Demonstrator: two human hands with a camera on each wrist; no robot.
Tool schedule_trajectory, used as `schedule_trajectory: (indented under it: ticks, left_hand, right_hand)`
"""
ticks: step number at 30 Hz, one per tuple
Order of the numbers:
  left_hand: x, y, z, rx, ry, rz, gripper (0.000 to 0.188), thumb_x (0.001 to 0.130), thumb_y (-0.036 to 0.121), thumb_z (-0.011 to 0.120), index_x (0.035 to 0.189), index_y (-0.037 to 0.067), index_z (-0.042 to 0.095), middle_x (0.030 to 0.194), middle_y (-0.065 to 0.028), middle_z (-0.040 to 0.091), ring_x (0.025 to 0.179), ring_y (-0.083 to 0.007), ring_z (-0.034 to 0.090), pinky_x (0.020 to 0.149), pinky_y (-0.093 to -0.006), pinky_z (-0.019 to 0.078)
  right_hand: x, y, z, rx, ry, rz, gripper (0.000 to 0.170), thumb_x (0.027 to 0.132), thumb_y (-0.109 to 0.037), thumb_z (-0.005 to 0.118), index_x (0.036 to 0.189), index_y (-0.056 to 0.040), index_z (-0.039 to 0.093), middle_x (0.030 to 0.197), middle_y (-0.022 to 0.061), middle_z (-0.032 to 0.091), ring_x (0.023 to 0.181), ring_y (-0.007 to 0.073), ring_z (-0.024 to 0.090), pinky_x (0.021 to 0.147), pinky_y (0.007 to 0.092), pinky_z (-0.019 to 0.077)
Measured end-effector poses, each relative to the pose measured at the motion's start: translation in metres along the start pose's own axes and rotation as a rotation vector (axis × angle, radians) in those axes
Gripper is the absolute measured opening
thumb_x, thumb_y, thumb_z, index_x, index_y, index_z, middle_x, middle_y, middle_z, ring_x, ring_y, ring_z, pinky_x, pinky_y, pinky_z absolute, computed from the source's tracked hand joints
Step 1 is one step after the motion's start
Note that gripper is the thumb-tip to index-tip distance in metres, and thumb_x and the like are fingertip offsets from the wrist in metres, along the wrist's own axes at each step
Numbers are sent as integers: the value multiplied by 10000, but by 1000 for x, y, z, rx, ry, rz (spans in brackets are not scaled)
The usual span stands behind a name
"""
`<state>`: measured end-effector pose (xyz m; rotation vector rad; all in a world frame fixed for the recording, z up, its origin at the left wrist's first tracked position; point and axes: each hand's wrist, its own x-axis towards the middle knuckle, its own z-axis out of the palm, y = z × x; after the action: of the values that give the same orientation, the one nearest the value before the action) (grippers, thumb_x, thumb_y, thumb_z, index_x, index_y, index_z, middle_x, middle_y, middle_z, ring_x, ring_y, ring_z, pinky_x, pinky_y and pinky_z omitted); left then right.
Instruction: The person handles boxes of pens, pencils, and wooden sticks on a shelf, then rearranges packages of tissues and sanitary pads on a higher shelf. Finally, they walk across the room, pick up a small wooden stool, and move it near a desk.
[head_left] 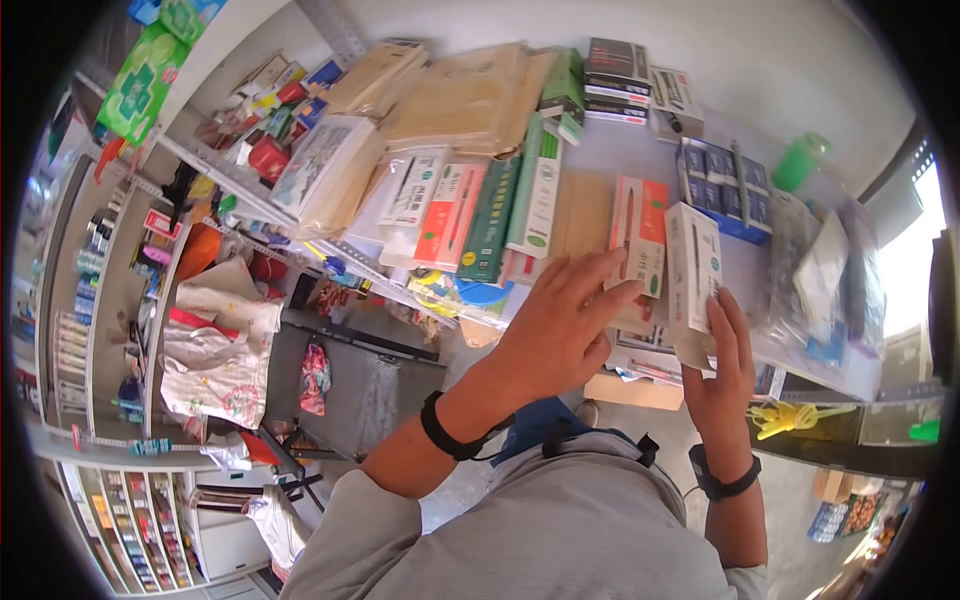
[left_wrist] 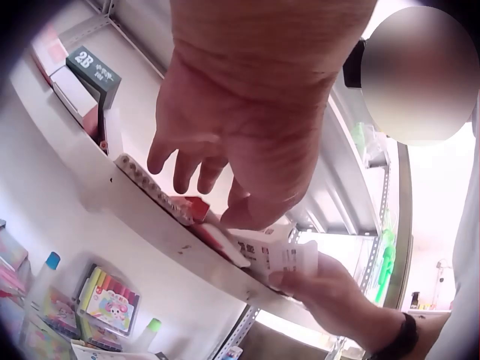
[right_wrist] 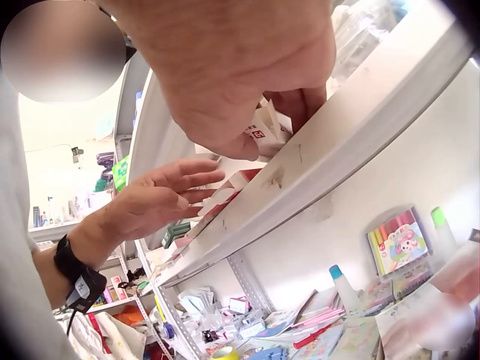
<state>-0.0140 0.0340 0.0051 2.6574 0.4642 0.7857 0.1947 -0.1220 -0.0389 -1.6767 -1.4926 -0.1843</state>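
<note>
My right hand [head_left: 728, 370] grips the near end of a long white box [head_left: 690, 255] on the shelf, its thumb at the front end in the left wrist view [left_wrist: 292, 259]. Just left of that box lies an orange-and-white pencil box [head_left: 650, 215]. Over its near end reaches my left hand [head_left: 560, 325], fingers spread and loosely bent, fingertips right at the box. In the right wrist view the left hand [right_wrist: 161, 196] shows nothing in its grasp. Both wrists wear black bands.
Green pencil boxes [head_left: 490, 220] and another orange-and-white box [head_left: 437, 225] stand to the left. Behind are brown paper envelopes [head_left: 455, 95]. A blue tray of small boxes [head_left: 722, 185], a green bottle [head_left: 800, 160] and plastic-wrapped packs [head_left: 825, 270] sit at the right.
</note>
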Motion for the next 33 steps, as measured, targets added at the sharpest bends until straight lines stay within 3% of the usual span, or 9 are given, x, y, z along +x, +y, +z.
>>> schedule_trajectory:
  ticks: [3, 6, 10, 13, 16, 22, 25, 28, 33]
  left_hand:
    - [-21, -16, -12, 117, 192, -103, 625, 776, 77, 763, 1379, 95, 597, 1489, -183, 512, 1260, -383, 578, 1068, -484, 480]
    - [-22, -12, -27, 99, 171, -281, 684, 757, 123, 813, 1404, 124, 592, 1518, -190, 470, 1319, -392, 535, 1105, -519, 443]
    - [-11, 11, -5, 217, -17, -122, 753, 709, 188, 875, 1413, 157, 608, 1555, -189, 421, 1420, -428, 420, 1162, -580, 365]
    - [-2, -2, 26, 322, 26, -23, 727, 722, 160, 849, 1408, 151, 606, 1536, -172, 453, 1411, -418, 438, 1153, -574, 375]
    - [9, -2, 18, 262, 7, 0, 661, 738, 132, 818, 1372, 136, 632, 1496, -146, 522, 1325, -367, 549, 1081, -503, 471]
    - [14, -7, -10, 14, 291, -30, 484, 810, 54, 728, 1290, 76, 674, 1350, -141, 656, 1085, -315, 702, 884, -394, 599]
    - [12, -17, -33, -1, 416, -102, 460, 828, 10, 698, 1285, 56, 668, 1317, -165, 664, 1097, -323, 701, 899, -392, 601]
    - [-8, -30, -63, -120, 498, -138, 464, 817, -87, 700, 1264, 35, 664, 1307, -160, 668, 1131, -259, 703, 913, -375, 603]
    - [-52, -50, -113, 103, 659, -163, 513, 738, -104, 750, 1222, 51, 677, 1265, -153, 696, 1138, -296, 693, 891, -353, 586]
  right_hand:
    - [0, -2, 0, -4, 9, 7, 679, 779, 48, 739, 1430, -38, 570, 1476, 247, 557, 1310, 433, 595, 1068, 451, 517]
    - [2, -3, -4, -10, 34, 17, 693, 795, 45, 728, 1457, -38, 540, 1481, 244, 552, 1320, 429, 588, 1072, 451, 514]
    - [4, -4, -6, -34, 44, -5, 698, 811, 55, 712, 1476, -37, 518, 1481, 245, 550, 1324, 436, 582, 1075, 457, 511]
    - [3, -5, -7, -47, 44, -7, 701, 813, 70, 697, 1481, -35, 511, 1481, 250, 548, 1331, 438, 576, 1081, 458, 506]
    - [0, -3, -9, -48, 73, 3, 710, 804, 96, 673, 1482, -30, 507, 1481, 256, 546, 1340, 442, 567, 1093, 459, 496]
    - [-6, 0, -11, -56, 85, 28, 687, 807, 112, 628, 1471, -16, 507, 1484, 263, 541, 1367, 442, 541, 1133, 475, 453]
    - [-6, -3, -10, -71, 60, -5, 643, 840, 79, 627, 1464, -21, 509, 1486, 265, 538, 1345, 456, 556, 1112, 479, 475]
    - [-5, -1, -9, -102, 34, -47, 647, 832, 76, 638, 1459, -23, 513, 1488, 266, 537, 1331, 459, 568, 1092, 481, 493]
    - [-10, 2, -5, -122, -5, -82, 658, 805, 56, 688, 1440, -32, 539, 1489, 261, 539, 1304, 450, 589, 1060, 478, 510]
